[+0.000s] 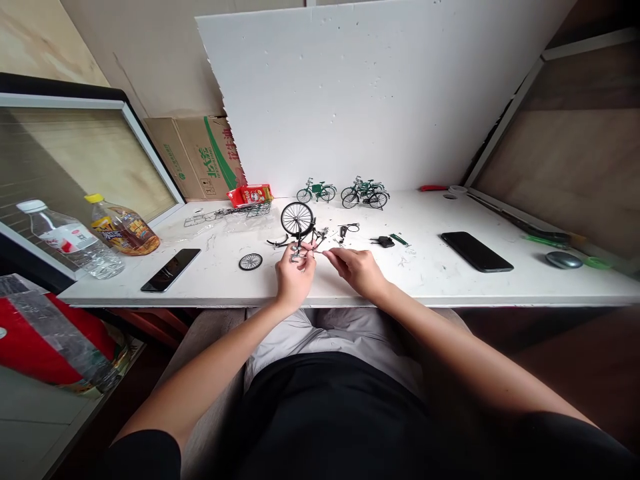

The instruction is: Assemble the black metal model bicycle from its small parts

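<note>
My left hand [295, 277] is closed around the lower part of a partly assembled black model bicycle [299, 235]. One spoked wheel stands up at the top of it, above my fingers. My right hand [357, 267] pinches a thin rod-like tool [319, 251], its tip pointing left at the bicycle by my left fingertips. The tool's exact kind is too small to make out. A loose spoked wheel [251, 261] lies flat to the left of my left hand. Behind it rests a curved black part [277, 242]. Small dark parts [349, 229] lie beyond my right hand.
Several finished model bicycles [316, 191] stand at the back of the white table [225, 280]. A black part [385, 241] and a green strip [399, 239] lie to the right. Phones [171, 270] [477, 252] flank the work. Bottles [125, 227] stand left, beside a red packet [250, 195].
</note>
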Action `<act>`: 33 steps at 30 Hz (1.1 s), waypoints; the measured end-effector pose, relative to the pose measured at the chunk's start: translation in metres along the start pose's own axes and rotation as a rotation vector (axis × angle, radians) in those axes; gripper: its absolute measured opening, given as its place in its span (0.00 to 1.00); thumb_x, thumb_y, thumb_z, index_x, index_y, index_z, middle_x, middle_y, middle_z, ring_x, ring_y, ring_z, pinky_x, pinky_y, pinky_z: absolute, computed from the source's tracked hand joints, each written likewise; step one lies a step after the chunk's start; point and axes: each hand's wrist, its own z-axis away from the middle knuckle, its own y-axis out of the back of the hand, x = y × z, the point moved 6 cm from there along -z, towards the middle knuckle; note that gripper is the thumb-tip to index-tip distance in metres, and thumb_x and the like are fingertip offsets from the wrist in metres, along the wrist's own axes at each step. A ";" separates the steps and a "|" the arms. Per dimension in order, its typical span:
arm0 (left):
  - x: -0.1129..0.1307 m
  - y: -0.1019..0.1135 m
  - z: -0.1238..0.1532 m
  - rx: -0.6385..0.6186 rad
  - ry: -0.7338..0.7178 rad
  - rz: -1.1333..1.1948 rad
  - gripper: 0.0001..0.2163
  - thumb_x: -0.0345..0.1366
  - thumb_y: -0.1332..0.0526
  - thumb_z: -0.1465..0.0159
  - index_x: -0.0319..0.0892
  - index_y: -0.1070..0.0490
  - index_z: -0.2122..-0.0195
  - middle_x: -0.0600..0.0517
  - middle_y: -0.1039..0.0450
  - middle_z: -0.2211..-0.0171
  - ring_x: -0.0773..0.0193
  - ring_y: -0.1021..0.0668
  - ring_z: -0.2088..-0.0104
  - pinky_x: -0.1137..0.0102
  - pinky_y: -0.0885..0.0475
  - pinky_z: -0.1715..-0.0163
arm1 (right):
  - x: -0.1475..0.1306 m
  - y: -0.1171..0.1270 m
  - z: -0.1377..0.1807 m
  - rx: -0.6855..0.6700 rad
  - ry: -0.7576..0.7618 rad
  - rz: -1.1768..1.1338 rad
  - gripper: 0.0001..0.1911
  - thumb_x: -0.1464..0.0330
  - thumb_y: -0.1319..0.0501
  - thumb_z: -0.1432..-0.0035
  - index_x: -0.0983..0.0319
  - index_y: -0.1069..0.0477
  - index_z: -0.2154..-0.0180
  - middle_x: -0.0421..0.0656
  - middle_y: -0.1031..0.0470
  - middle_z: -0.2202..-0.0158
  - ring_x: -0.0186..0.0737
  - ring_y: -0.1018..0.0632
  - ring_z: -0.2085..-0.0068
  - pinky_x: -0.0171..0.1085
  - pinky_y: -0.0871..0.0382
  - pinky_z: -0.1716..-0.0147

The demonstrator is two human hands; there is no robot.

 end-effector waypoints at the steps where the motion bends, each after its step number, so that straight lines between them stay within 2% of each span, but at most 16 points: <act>1: 0.000 0.000 0.001 0.001 0.005 0.009 0.08 0.36 0.35 0.31 0.43 0.28 0.52 0.39 0.15 0.53 0.55 0.13 0.51 0.66 0.17 0.53 | -0.001 0.000 -0.001 0.013 -0.045 -0.031 0.25 0.56 0.48 0.21 0.60 0.30 0.71 0.40 0.29 0.78 0.33 0.36 0.78 0.37 0.46 0.74; 4: 0.001 0.000 0.002 -0.001 0.007 0.014 0.08 0.37 0.34 0.31 0.43 0.28 0.53 0.40 0.15 0.52 0.56 0.13 0.52 0.66 0.16 0.53 | -0.003 0.000 -0.001 0.044 -0.159 -0.105 0.29 0.53 0.49 0.22 0.60 0.35 0.75 0.38 0.35 0.82 0.32 0.38 0.79 0.37 0.46 0.75; 8: 0.003 0.001 0.002 0.003 0.009 0.015 0.08 0.38 0.35 0.31 0.43 0.28 0.53 0.39 0.16 0.50 0.55 0.13 0.51 0.66 0.16 0.53 | 0.000 -0.007 0.005 0.067 -0.221 -0.092 0.28 0.52 0.49 0.22 0.61 0.30 0.71 0.38 0.33 0.82 0.33 0.35 0.79 0.36 0.44 0.74; 12: 0.009 0.002 -0.004 -0.013 0.000 0.068 0.08 0.37 0.35 0.30 0.43 0.28 0.53 0.38 0.16 0.49 0.54 0.13 0.49 0.64 0.16 0.51 | -0.001 -0.011 0.006 0.050 -0.060 0.146 0.22 0.55 0.51 0.21 0.62 0.27 0.60 0.46 0.21 0.70 0.39 0.27 0.72 0.37 0.43 0.73; 15: 0.016 0.005 -0.009 -0.017 -0.025 0.099 0.07 0.36 0.37 0.29 0.43 0.29 0.53 0.38 0.17 0.48 0.54 0.14 0.48 0.63 0.16 0.50 | -0.006 -0.009 0.003 -0.007 0.105 0.296 0.18 0.61 0.52 0.19 0.62 0.28 0.55 0.49 0.20 0.62 0.43 0.23 0.62 0.38 0.41 0.71; 17: 0.020 0.006 -0.011 -0.025 -0.037 0.083 0.06 0.36 0.38 0.29 0.43 0.29 0.52 0.39 0.17 0.47 0.55 0.14 0.47 0.64 0.17 0.49 | -0.009 -0.005 0.001 -0.017 0.182 0.352 0.16 0.64 0.52 0.19 0.62 0.29 0.55 0.49 0.20 0.62 0.43 0.24 0.61 0.38 0.41 0.70; 21: 0.022 0.007 -0.010 -0.049 -0.066 -0.014 0.06 0.36 0.38 0.28 0.44 0.29 0.51 0.40 0.17 0.47 0.56 0.14 0.46 0.66 0.17 0.50 | -0.011 -0.001 0.002 -0.039 0.275 0.365 0.15 0.65 0.51 0.19 0.63 0.28 0.55 0.45 0.22 0.68 0.40 0.26 0.68 0.38 0.44 0.70; 24: 0.021 0.008 -0.009 -0.050 -0.096 -0.066 0.07 0.35 0.37 0.29 0.44 0.29 0.51 0.41 0.17 0.46 0.57 0.14 0.47 0.66 0.17 0.50 | -0.006 -0.004 0.004 -0.063 0.206 0.297 0.18 0.63 0.52 0.19 0.62 0.28 0.59 0.42 0.24 0.74 0.37 0.29 0.74 0.38 0.48 0.72; 27: 0.019 0.010 -0.008 -0.036 -0.111 -0.090 0.07 0.35 0.36 0.30 0.44 0.28 0.51 0.41 0.16 0.48 0.56 0.13 0.50 0.65 0.17 0.50 | -0.002 -0.006 0.003 -0.066 0.047 0.141 0.21 0.59 0.53 0.19 0.61 0.29 0.61 0.40 0.27 0.77 0.36 0.33 0.78 0.37 0.49 0.74; 30: 0.017 0.011 -0.008 -0.018 -0.111 -0.097 0.08 0.35 0.34 0.32 0.44 0.27 0.52 0.40 0.16 0.49 0.55 0.13 0.52 0.64 0.17 0.50 | -0.002 -0.008 0.001 -0.080 -0.114 -0.119 0.23 0.54 0.54 0.21 0.59 0.30 0.63 0.41 0.25 0.75 0.35 0.30 0.77 0.35 0.42 0.72; 33: 0.016 0.010 -0.007 -0.014 -0.119 -0.099 0.08 0.34 0.35 0.32 0.43 0.27 0.52 0.39 0.16 0.49 0.55 0.13 0.51 0.63 0.17 0.50 | -0.004 -0.012 0.001 -0.115 -0.275 -0.320 0.25 0.51 0.53 0.22 0.58 0.32 0.66 0.37 0.29 0.80 0.36 0.29 0.79 0.35 0.36 0.71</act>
